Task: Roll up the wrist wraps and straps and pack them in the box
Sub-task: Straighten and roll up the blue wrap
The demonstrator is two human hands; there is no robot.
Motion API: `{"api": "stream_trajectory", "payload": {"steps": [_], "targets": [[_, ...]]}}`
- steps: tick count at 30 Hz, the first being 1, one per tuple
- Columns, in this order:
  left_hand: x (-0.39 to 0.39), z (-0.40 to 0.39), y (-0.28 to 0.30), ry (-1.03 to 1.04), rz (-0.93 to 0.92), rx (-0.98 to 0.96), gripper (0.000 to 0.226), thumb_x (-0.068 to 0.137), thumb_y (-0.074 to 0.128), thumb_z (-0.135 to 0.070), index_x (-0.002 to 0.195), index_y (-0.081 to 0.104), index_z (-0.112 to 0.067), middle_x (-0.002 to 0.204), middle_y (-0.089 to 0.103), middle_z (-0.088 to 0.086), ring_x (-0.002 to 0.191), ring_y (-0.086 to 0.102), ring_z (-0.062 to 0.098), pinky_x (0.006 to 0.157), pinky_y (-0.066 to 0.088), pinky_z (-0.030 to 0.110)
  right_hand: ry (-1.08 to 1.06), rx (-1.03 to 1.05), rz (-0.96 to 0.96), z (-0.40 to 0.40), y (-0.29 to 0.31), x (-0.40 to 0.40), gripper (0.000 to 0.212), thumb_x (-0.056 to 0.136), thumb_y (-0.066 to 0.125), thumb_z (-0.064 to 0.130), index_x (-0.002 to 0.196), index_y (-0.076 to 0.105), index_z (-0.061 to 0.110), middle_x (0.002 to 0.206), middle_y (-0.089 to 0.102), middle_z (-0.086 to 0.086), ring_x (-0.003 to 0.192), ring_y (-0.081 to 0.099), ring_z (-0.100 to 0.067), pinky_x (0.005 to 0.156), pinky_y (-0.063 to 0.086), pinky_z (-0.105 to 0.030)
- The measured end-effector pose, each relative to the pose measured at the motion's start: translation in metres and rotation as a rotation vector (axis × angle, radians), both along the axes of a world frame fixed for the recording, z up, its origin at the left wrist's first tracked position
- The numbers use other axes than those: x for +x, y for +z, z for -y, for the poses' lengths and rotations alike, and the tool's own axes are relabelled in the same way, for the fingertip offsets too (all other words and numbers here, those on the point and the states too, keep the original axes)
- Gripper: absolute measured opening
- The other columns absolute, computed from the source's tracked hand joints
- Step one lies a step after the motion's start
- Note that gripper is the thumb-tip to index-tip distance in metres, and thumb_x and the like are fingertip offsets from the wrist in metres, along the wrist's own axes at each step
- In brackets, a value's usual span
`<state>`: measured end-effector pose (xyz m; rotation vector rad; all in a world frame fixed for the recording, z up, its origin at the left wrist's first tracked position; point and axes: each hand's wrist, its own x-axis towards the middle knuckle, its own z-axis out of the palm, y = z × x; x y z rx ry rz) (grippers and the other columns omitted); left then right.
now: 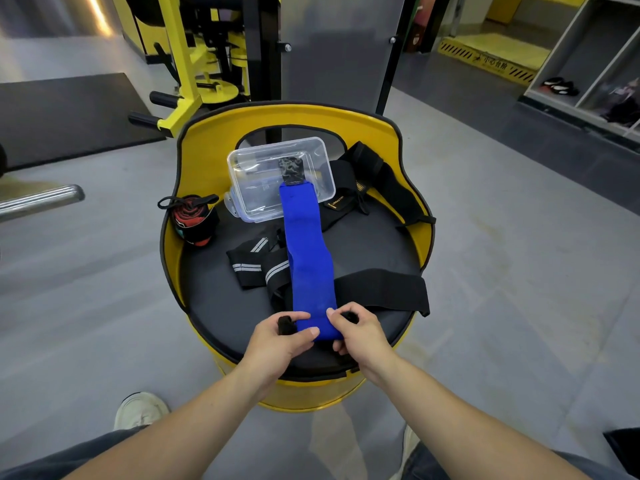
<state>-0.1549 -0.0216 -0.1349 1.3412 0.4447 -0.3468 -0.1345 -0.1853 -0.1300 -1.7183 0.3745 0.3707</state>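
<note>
Both grips, left hand [282, 336] and right hand [358, 332], pinch the blue wrap's [306, 244] near end.

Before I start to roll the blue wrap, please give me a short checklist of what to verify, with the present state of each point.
1. Both hands hold the near end: ok. The left hand and right hand pinch the blue wrap there.
2. Wrap lies straight: ok, it stretches away toward the box.
3. Far end free: not ok. Its black tab rests over the clear box.
4. Nothing tangled underneath: cannot tell. It crosses the striped black wraps and a black strap.
5. Box open: ok.
6. Rolled wrap packed: not ok, it sits beside the box.
</note>
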Motion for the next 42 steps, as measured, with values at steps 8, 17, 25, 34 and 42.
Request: {"api": "stream_trajectory", "payload": {"steps": [8, 17, 25, 34, 42], "targets": [[0.010, -0.004, 0.004, 0.069, -0.075, -0.022, 0.022, 0.089, 0.080, -0.009, 0.110, 0.073, -0.005, 0.115, 0.072, 0.014, 0.090, 0.079, 0.024, 0.079, 0.065, 0.037, 0.055, 0.278, -0.031, 0.003, -0.006, -0.004, 0.029, 0.088, 0.080, 0.022, 0.112, 0.066, 0.015, 0.110, 0.073, -0.013, 0.079, 0.068, -0.021, 0.083, 0.060, -0.037], [0.011, -0.001, 0.009, 0.070, -0.125, -0.178, 0.016, 0.096, 0.068, -0.002, 0.109, 0.077, -0.007, 0.122, 0.070, 0.017, 0.092, 0.079, 0.030, 0.079, 0.064, 0.038, -0.085, 0.352, -0.091, 0.000, -0.002, -0.002, 0.024, 0.086, 0.079, 0.012, 0.107, 0.068, 0.008, 0.100, 0.077, -0.015, 0.066, 0.063, -0.019, 0.072, 0.056, -0.033], [0.002, 0.000, 0.007, -0.071, -0.002, -0.087, 0.035, 0.088, 0.078, -0.004, 0.121, 0.069, -0.011, 0.117, 0.076, 0.015, 0.096, 0.079, 0.028, 0.085, 0.063, 0.032, -0.137, 0.421, -0.206, -0.002, 0.000, 0.002, 0.013, 0.091, 0.073, 0.012, 0.101, 0.065, 0.011, 0.092, 0.074, -0.010, 0.056, 0.055, -0.012, 0.058, 0.049, -0.025], [0.008, 0.003, 0.007, 0.013, -0.004, -0.010, 0.024, 0.093, 0.076, -0.026, 0.113, 0.074, -0.013, 0.103, 0.081, 0.006, 0.093, 0.079, 0.024, 0.088, 0.064, 0.041, -0.022, 0.309, -0.002, -0.001, -0.001, -0.002, 0.026, 0.094, 0.073, 0.029, 0.114, 0.067, 0.013, 0.093, 0.077, -0.008, 0.072, 0.064, -0.018, 0.072, 0.054, -0.033], [0.010, 0.003, 0.008, 0.097, 0.016, -0.084, 0.016, 0.095, 0.072, -0.008, 0.110, 0.069, -0.006, 0.119, 0.072, 0.011, 0.107, 0.074, 0.026, 0.083, 0.065, 0.041, -0.049, 0.139, 0.021, -0.004, -0.002, 0.000, 0.025, 0.096, 0.068, 0.041, 0.105, 0.065, 0.018, 0.092, 0.076, -0.008, 0.064, 0.064, -0.017, 0.067, 0.058, -0.030]]}}
